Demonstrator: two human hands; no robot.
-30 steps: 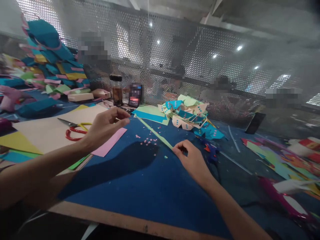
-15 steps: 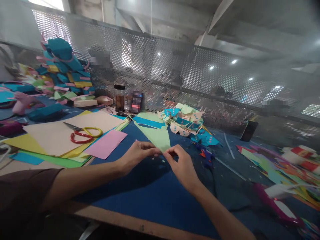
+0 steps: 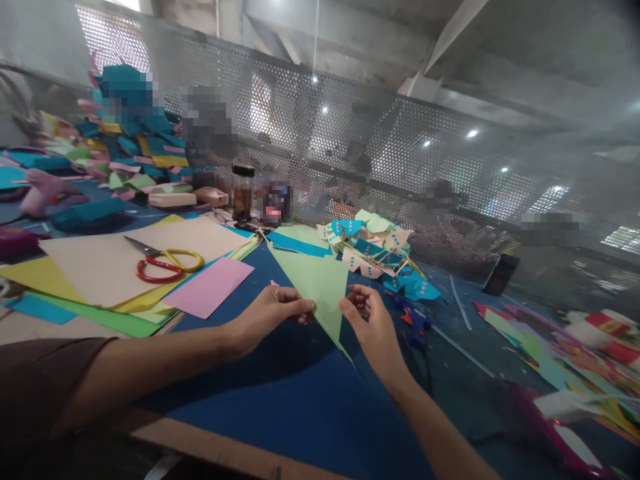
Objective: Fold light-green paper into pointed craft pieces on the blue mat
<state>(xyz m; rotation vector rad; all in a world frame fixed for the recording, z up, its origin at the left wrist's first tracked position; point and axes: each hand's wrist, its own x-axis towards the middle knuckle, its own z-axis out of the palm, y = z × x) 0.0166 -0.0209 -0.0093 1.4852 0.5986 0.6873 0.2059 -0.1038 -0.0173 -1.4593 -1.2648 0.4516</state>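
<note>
A light green sheet of paper (image 3: 325,283), folded into a pointed shape, is held up over the blue table mat in front of me. My left hand (image 3: 277,310) pinches its left edge between thumb and fingers. At the right edge is my right hand (image 3: 370,327), its thumb touching or very near the paper and its curled fingers apart from the thumb. The paper's narrow tip hangs down between both hands. Scissors with red and yellow handles (image 3: 170,263) lie on the stacked sheets to the left, beside a pink paper piece (image 3: 213,287).
Dotted folded paper pieces (image 3: 373,247) are heaped behind my hands, with a blue glue gun (image 3: 415,320) to their right front. A lidded jar (image 3: 243,193) and a phone stand by the mesh partition (image 3: 310,133). Coloured paper scraps (image 3: 540,340) lie far right.
Both hands have moved apart from the paper's lower tip. The left hand now pinches the left edge, and the right hand has loosened and shifted to the right edge, leaving the tip exposed.
</note>
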